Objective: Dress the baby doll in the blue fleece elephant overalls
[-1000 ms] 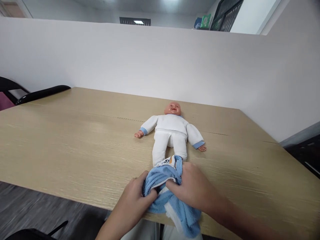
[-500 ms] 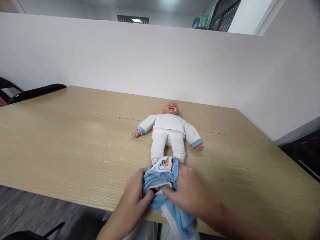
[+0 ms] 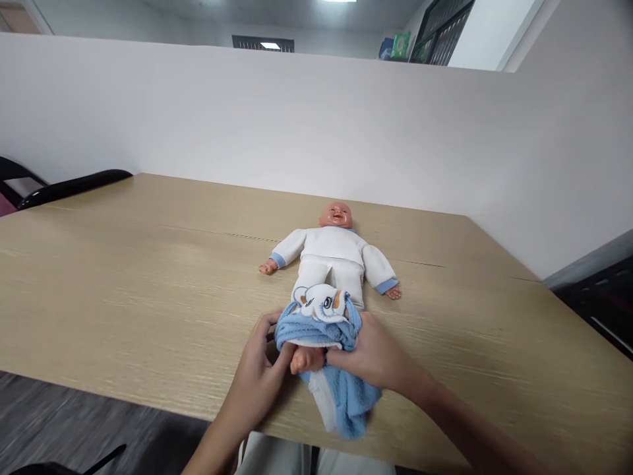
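A baby doll (image 3: 332, 254) in a white suit with blue cuffs lies on its back on the wooden table (image 3: 148, 284), head away from me. A bunched blue garment (image 3: 316, 330) with a white elephant patch covers its lower legs, and a bare doll foot (image 3: 306, 359) pokes out below it. My left hand (image 3: 257, 369) grips the garment's left side with the fingers curled. My right hand (image 3: 370, 353) pinches the garment's right side next to the foot. A loose part of the blue garment (image 3: 346, 402) hangs toward the table's near edge.
A white partition wall (image 3: 247, 119) runs behind the table and along its right side. A black chair (image 3: 64, 185) stands at the far left corner. Dark furniture (image 3: 603, 297) shows past the right edge. The table's near edge (image 3: 123, 396) lies close to my wrists.
Both hands have drawn the blue garment up the doll's legs toward its hips. The elephant patch now sits higher, and a bare foot has come out below.
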A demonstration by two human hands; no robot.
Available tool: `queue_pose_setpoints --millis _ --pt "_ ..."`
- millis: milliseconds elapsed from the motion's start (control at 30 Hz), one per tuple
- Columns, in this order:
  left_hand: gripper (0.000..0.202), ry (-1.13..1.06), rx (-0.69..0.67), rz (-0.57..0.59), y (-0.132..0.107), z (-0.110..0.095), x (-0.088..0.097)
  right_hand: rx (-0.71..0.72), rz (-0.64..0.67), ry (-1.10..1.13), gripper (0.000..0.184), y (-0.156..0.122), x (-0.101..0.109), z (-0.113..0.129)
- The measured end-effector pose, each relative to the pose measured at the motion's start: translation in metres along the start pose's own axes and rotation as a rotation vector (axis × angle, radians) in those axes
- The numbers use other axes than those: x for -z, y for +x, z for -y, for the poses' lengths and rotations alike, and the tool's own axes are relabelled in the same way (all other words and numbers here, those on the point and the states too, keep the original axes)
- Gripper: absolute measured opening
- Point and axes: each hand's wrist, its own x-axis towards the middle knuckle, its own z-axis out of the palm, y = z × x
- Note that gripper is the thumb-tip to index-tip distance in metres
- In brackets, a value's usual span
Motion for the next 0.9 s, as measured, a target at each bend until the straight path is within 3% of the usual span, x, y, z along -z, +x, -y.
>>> queue_pose_setpoints --millis 100,267,433,500,633,800,900 --pt "0.024 0.026 -0.020 0.057 0.013 -0.005 0.004 0.017 -0.035 -0.012 0.033 0.009 0.007 -0.011" --pt "0.020 0.104 -0.082 0.124 0.037 -0.013 0.015 0.115 0.039 0.024 0.051 0.021 0.023 -0.030" --pt "0.022 0.168 -0.102 0.320 0.053 -0.027 0.031 0.060 0.032 0.032 0.082 0.012 0.040 -0.045" --pt "0.025 0.183 -0.104 0.369 0.056 -0.030 0.038 0.011 0.074 0.140 0.072 0.005 0.046 -0.051" --pt "0.057 0.152 -0.113 0.405 0.062 -0.028 0.046 -0.056 0.086 0.366 0.032 -0.005 0.055 -0.068" --pt "0.060 0.229 -0.371 0.365 0.090 -0.051 0.034 -0.080 0.024 0.512 0.039 -0.005 0.054 -0.082" --pt "0.057 0.460 -0.363 0.567 0.116 -0.076 0.017 -0.055 0.079 0.449 0.033 -0.008 0.055 -0.074"
